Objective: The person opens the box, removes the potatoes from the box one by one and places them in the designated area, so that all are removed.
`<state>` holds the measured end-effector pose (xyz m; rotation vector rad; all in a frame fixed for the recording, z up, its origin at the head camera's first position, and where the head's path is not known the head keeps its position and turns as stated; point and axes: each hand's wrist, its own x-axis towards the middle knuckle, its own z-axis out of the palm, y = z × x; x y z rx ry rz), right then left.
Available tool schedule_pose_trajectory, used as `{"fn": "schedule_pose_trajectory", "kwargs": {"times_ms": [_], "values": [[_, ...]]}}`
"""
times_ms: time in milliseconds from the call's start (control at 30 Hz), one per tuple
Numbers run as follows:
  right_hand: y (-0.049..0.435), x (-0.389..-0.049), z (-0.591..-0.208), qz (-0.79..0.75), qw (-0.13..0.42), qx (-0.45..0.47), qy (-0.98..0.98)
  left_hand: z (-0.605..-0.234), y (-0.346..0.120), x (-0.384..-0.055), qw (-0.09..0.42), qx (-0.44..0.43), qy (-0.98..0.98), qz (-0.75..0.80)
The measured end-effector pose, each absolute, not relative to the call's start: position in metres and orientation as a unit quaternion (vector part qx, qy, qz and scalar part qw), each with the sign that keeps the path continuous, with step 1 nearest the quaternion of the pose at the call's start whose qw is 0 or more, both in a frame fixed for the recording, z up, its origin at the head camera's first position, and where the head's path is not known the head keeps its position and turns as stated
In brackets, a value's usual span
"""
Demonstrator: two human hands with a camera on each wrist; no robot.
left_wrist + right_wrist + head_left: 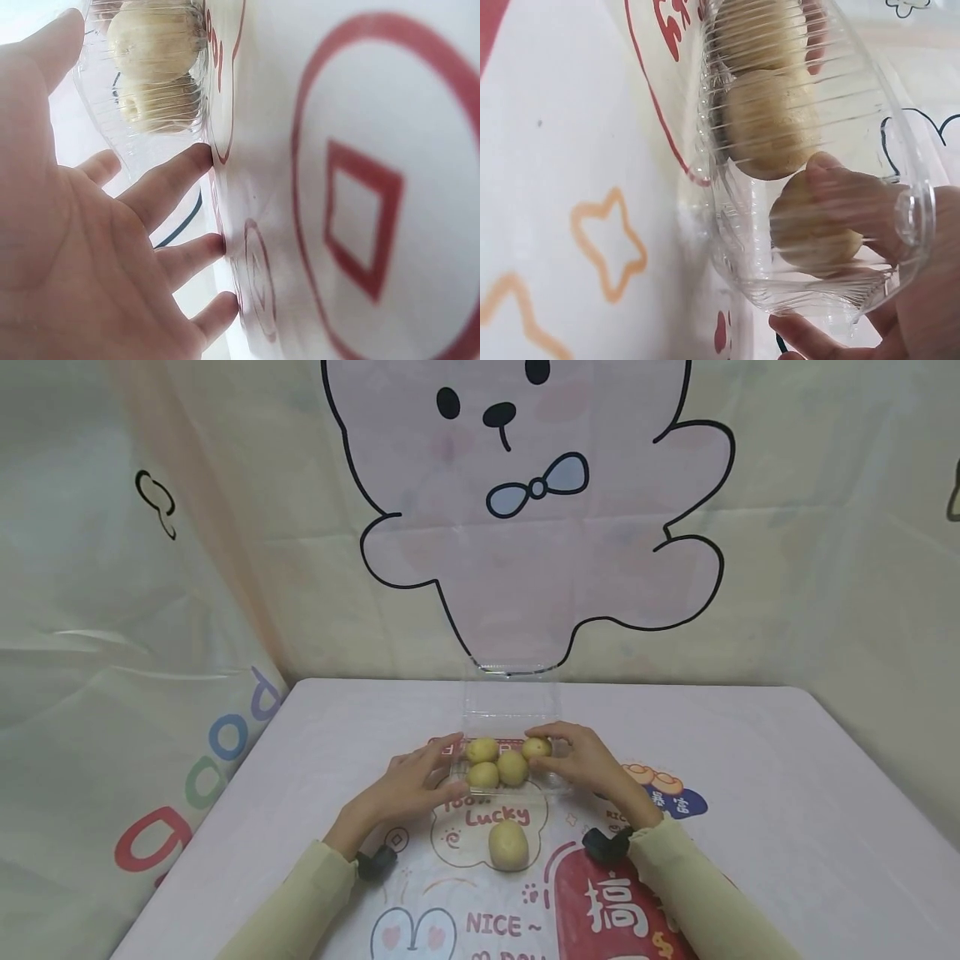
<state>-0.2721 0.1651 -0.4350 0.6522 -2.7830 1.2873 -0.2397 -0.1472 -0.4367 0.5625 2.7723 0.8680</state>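
Several yellow potatoes (pixel 512 767) sit in a clear plastic clamshell box (pixel 855 135) with ribbed walls. My right hand (pixel 588 762) reaches over the box's right end and holds the far-right potato (pixel 537 748) between thumb and fingers. In the right wrist view its thumb (pixel 862 195) lies against that potato inside the box, while another finger shows below the box end. My left hand (pixel 412 782) is at the box's left side, fingers spread, with fingertips on the tabletop and the thumb beside the wall. One more potato (pixel 509 845) lies on the table in front of the box.
The box's transparent lid (pixel 512 697) stands raised at the back, toward the wall sheet (pixel 637 568). A white table (pixel 750 793) with printed words and drawings lies under everything. Black wrist cameras (pixel 606 845) are strapped at both wrists.
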Motion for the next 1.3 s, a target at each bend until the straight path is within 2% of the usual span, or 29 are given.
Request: {"fn": "schedule_pose_trajectory", "kwargs": {"times_ms": [600,1300], "values": [[0.167,-0.251,-0.437,0.442,0.031,0.186,-0.877,-0.434,-0.147,-0.238,0.094,0.196,0.931,0.292],[0.165,-0.244,-0.443,0.435,0.074,0.175,-0.88,-0.434,-0.149,-0.238,0.09,0.212,0.928,0.292]]}}
